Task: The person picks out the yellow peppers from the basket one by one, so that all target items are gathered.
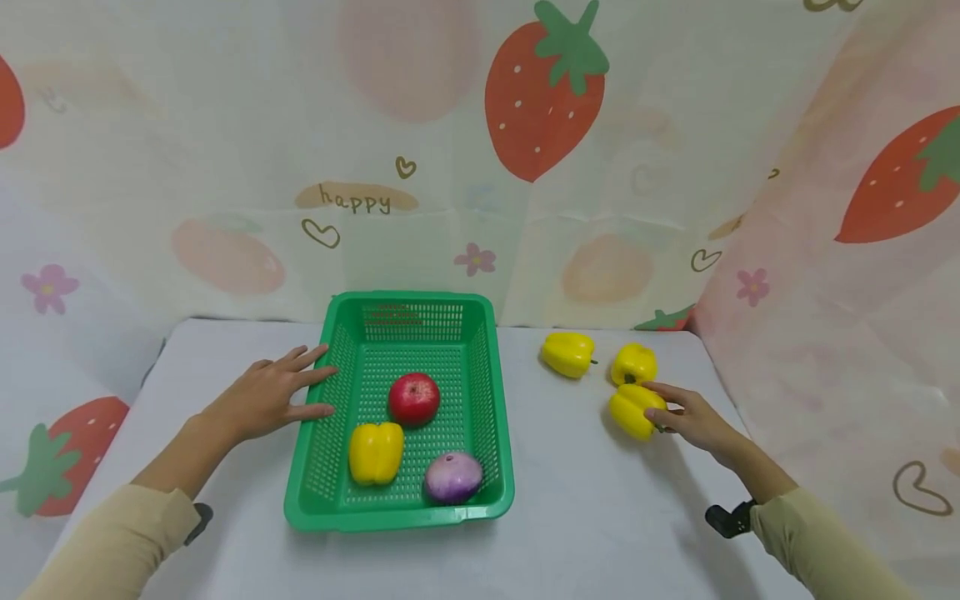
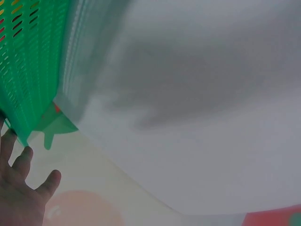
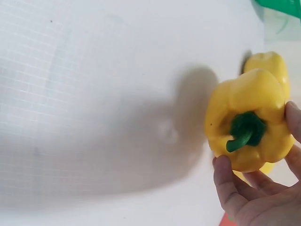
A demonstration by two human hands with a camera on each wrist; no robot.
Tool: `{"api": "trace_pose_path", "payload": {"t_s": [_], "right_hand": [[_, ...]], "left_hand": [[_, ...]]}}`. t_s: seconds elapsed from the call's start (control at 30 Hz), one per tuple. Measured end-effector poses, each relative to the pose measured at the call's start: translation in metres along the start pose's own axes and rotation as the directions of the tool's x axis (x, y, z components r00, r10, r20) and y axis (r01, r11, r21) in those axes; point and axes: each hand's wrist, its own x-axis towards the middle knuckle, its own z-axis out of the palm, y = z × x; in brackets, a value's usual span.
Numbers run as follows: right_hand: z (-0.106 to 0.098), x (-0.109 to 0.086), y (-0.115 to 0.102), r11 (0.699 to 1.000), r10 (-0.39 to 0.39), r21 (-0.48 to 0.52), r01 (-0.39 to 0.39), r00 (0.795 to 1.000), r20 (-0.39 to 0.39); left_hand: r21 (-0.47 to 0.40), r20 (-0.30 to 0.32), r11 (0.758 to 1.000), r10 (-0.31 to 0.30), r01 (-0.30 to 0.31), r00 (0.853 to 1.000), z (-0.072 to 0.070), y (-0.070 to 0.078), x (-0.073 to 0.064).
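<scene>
My right hand (image 1: 692, 418) grips a yellow bell pepper (image 1: 632, 411) between thumb and fingers, close over the cloth. In the right wrist view the green stem of this bell pepper (image 3: 249, 94) faces the camera. Two more yellow bell peppers lie just beyond: one (image 1: 634, 362) right behind the held one, the other (image 1: 567, 354) farther left. My left hand (image 1: 262, 396) rests with spread, straight fingers on the left rim of a green plastic basket (image 1: 504, 467). Inside it are a red pomegranate-like fruit (image 1: 414, 399), a yellow bell pepper (image 1: 377, 453) and a purple round eggplant (image 1: 453, 478).
A white cloth covers the table (image 1: 570, 500). A printed fabric backdrop (image 1: 450, 150) with strawberries and hearts rises right behind the table's far edge and along both sides. The basket's far end reaches that edge.
</scene>
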Motion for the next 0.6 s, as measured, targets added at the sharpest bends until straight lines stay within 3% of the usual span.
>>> {"api": "trace_pose_path", "payload": {"t_s": [0.27,0.6], "right_hand": [[0.006,0.004,0.017,0.991,0.120,0.064,-0.120,0.993,-0.005],[0.004,0.006,0.022,0.987,0.140,0.081,-0.141,0.990,0.012]], "left_hand": [[0.006,0.013,1.000,-0.005,0.005,1.000,0.001,-0.001,0.000],[0.009,0.012,1.000,-0.003,0.003,1.000,0.001,-0.001,0.001]]}}
